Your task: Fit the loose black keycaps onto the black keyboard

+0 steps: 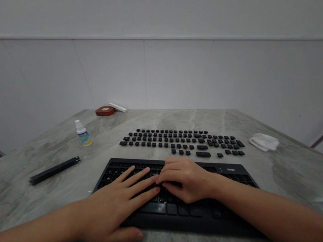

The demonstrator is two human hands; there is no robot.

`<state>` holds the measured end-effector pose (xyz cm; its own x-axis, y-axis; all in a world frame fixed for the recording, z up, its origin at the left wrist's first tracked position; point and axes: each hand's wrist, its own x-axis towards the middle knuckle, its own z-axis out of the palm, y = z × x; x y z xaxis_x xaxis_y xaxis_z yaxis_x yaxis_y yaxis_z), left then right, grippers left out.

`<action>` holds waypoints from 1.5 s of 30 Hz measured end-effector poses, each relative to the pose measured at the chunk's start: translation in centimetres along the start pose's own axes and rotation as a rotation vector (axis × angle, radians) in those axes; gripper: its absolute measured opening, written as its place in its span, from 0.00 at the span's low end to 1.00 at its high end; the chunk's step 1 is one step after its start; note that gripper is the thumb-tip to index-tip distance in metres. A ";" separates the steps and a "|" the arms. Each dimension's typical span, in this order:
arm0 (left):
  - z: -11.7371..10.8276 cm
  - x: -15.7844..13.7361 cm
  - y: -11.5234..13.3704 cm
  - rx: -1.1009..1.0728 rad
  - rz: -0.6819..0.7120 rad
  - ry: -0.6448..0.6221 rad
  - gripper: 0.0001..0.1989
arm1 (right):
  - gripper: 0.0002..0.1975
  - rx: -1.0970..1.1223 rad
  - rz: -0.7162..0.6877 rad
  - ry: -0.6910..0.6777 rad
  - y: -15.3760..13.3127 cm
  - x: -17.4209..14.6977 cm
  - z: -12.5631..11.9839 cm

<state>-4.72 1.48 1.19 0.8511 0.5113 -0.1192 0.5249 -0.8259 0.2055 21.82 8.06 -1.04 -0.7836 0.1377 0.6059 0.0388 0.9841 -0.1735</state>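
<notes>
A black keyboard (171,222) lies in front of me, with many bare key sockets in its upper rows and keycaps on its bottom row. My left hand (122,199) is spread flat over its left part, fingers stretched out. Over the middle, my right hand (185,178) is curled, with thumb and index fingertips pinched together beside the left fingers. Whatever sits in that pinch is hidden. Beyond the keyboard, loose black keycaps (203,154) stand in rows, laid out much like a keyboard.
At left are a small white spray bottle (83,133) and a black, stick-like tool (54,171) with a thin wire end. A reddish-brown case (105,111) and a white strip (117,107) lie by the wall. A folded white cloth (264,142) rests on the marbled table (55,214) at right.
</notes>
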 end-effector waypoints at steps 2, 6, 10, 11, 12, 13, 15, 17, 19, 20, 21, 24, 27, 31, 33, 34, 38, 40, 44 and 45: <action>0.0 0.0 0.0 -0.005 0.011 0.018 0.42 | 0.13 -0.024 0.000 0.004 -0.2 0.1 -0.2; 0.2 0.1 -0.1 -0.003 0.020 0.035 0.43 | 0.10 -0.030 -0.045 0.051 -0.8 0.2 -0.3; 0.2 0.2 -0.1 0.009 0.014 0.021 0.45 | 0.08 0.023 -0.075 -0.011 -1.2 0.5 -0.5; 0.1 0.2 0.0 0.006 0.013 0.017 0.45 | 0.08 0.037 -0.078 -0.032 -1.3 0.5 -0.5; 0.1 0.2 0.0 0.001 0.011 0.018 0.46 | 0.09 0.047 -0.080 -0.048 -1.3 0.5 -0.5; 0.0 0.2 0.0 -0.005 0.010 0.022 0.45 | 0.09 0.056 -0.080 -0.062 -1.3 0.4 -0.5; 0.0 0.2 0.0 -0.013 0.011 0.027 0.44 | 0.08 0.074 -0.070 -0.083 -1.2 0.3 -0.5; 0.0 0.1 -0.1 -0.014 0.013 0.027 0.42 | 0.06 0.098 -0.054 -0.099 -1.1 0.1 -0.4; 0.1 0.1 -0.1 -0.009 0.014 0.025 0.41 | 0.04 0.120 -0.036 -0.118 -0.9 -0.2 -0.2; 0.2 0.1 -0.2 -0.004 0.013 0.023 0.41 | 0.04 0.126 -0.027 -0.123 -0.8 -0.3 -0.2; 0.2 0.1 -0.2 0.003 0.010 0.019 0.41 | 0.04 0.130 -0.019 -0.126 -0.7 -0.3 -0.2; 0.2 0.1 -0.1 0.027 -0.001 -0.003 0.42 | 0.04 0.123 0.012 -0.117 -0.7 -0.4 -0.2; 0.1 0.1 -0.1 0.032 -0.008 -0.012 0.43 | 0.05 0.100 0.050 -0.083 -0.7 -0.3 -0.4; 0.1 0.1 -0.1 0.031 -0.006 -0.011 0.42 | 0.08 0.030 0.140 -0.082 -0.6 -0.3 -0.5; 0.2 0.1 -0.2 0.027 -0.004 -0.001 0.42 | 0.08 -0.004 0.181 -0.106 -0.4 -0.4 -0.4; 0.2 0.0 -0.2 0.023 -0.002 0.004 0.43 | 0.07 -0.014 0.193 -0.113 -0.4 -0.5 -0.4; 0.3 -0.1 -0.3 0.014 0.002 0.013 0.42 | 0.08 -0.018 0.173 -0.072 -0.1 -0.6 -0.1; 0.3 0.0 -0.2 0.014 0.002 0.014 0.42 | 0.09 0.011 0.123 -0.060 0.0 -0.6 0.0; 0.3 0.1 -0.1 0.026 0.000 -0.006 0.44 | 0.08 0.117 0.058 -0.114 0.0 -0.6 0.0; 0.3 0.1 -0.1 0.030 -0.003 -0.007 0.45 | 0.07 0.142 0.057 -0.130 0.0 -0.6 0.0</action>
<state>-4.69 1.52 0.89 0.8498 0.5118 -0.1264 0.5270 -0.8315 0.1758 22.28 7.96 -1.40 -0.8566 0.1678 0.4879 0.0046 0.9481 -0.3181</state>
